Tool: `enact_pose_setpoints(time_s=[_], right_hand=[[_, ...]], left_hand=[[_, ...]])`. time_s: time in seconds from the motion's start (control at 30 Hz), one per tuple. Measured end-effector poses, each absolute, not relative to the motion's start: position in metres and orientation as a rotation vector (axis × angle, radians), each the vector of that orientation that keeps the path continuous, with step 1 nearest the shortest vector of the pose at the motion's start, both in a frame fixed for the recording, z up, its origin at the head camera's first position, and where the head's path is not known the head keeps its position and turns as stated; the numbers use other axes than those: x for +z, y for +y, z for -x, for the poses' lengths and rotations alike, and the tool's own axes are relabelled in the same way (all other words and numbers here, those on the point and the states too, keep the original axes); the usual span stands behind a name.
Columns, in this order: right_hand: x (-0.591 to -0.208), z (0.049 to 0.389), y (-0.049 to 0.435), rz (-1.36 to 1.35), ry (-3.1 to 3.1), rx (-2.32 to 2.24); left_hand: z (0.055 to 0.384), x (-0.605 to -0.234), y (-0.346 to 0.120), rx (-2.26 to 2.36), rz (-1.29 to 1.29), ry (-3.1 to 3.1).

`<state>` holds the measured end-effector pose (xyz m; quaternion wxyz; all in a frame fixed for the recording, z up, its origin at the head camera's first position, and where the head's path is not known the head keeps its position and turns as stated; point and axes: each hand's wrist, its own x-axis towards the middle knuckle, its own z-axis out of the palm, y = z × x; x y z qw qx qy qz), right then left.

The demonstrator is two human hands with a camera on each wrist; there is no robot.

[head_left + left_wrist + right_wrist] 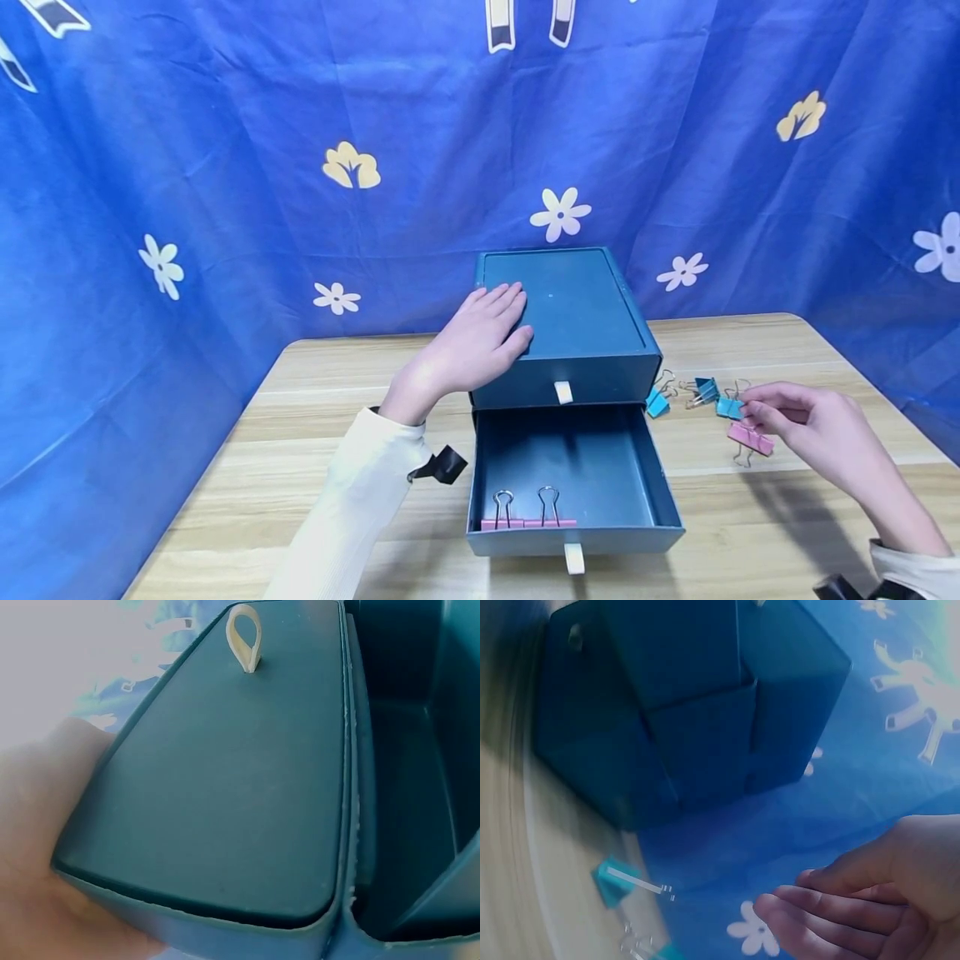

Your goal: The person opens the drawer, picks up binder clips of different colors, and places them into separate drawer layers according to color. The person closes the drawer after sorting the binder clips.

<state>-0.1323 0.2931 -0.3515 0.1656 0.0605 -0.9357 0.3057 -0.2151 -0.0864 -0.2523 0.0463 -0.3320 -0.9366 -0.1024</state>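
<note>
A dark blue drawer cabinet (pixel 562 308) stands on the table, its lower drawer (pixel 600 483) pulled out. My left hand (pixel 480 333) rests on the top's left edge, fingers straight; the left wrist view shows the closed upper drawer (pixel 217 772) with its pale loop pull (pixel 244 637). In the open drawer, two pink binder clips (pixel 528 524) lie along the front wall, wire handles up. My right hand (pixel 813 425) hovers by another pink binder clip (pixel 752 438), which its fingertips overlap in the head view. The right wrist view shows loosely bent fingers with nothing between them.
Several teal binder clips (pixel 705 392) lie on the wooden table (pixel 375 375) right of the cabinet. One teal clip (pixel 615 881) appears beside the cabinet in the right wrist view. Blue patterned cloth (pixel 450 125) hangs behind and along both sides.
</note>
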Motion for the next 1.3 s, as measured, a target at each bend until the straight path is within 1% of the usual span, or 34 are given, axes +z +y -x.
enact_pose_setpoints(time_s=[0.4,0.87,1.3], right_hand=[[-0.368,0.143,0.312,-0.076,-2.727,0.778],[-0.394,0.144,0.32,-0.137,-2.735,0.656],[-0.408,0.149,0.324,-0.108,-2.86,0.666]], left_hand=[[0.214,-0.252,-0.086,-0.345,1.004,-2.855],[0.215,-0.253,-0.085,-0.35,0.988,-2.853],[0.214,-0.254,-0.086,-0.374,0.991,-2.838]])
